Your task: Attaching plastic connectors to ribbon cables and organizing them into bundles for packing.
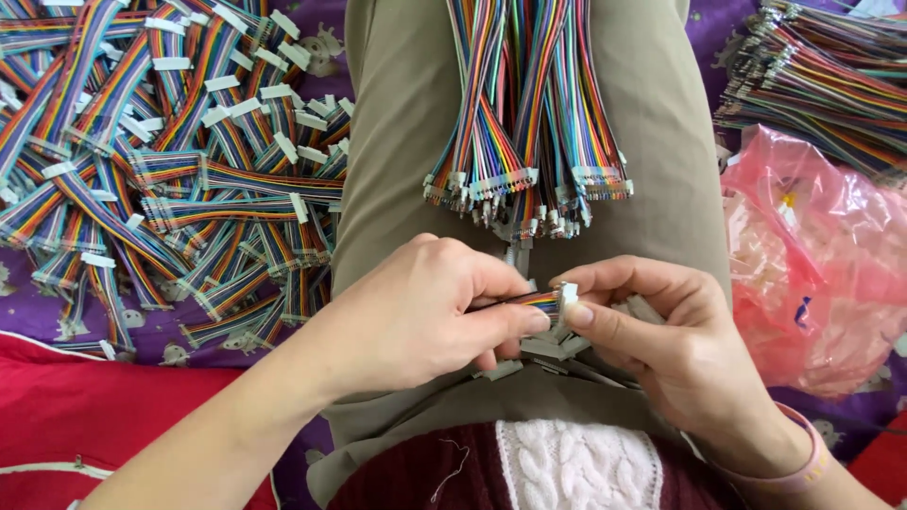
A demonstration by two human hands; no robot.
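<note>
I see both hands meeting low on my lap, over the khaki trouser leg [406, 104]. My left hand [420, 316] is pinched shut on a short rainbow ribbon cable [529, 300], thumb and forefinger clamping it just behind its end. My right hand [661, 331] grips the white plastic connector [568, 295] at that cable's tip, fingertips closed round it, and a few loose white connectors [557, 345] lie touching the underside of those fingers. Just beyond the hands, a bundle of unfinished ribbon cables [524, 142] hangs down the thigh, its ends stopping near my knuckles, so room ahead is tight. To the left, a heap of finished cables [170, 161] spreads over the purple cloth [28, 312] right up to the trouser edge. To the right, a pink plastic bag [822, 264] sits close by the right wrist, with another cable bundle [822, 76] behind it. A red cushion [104, 416] borders my left forearm.
</note>
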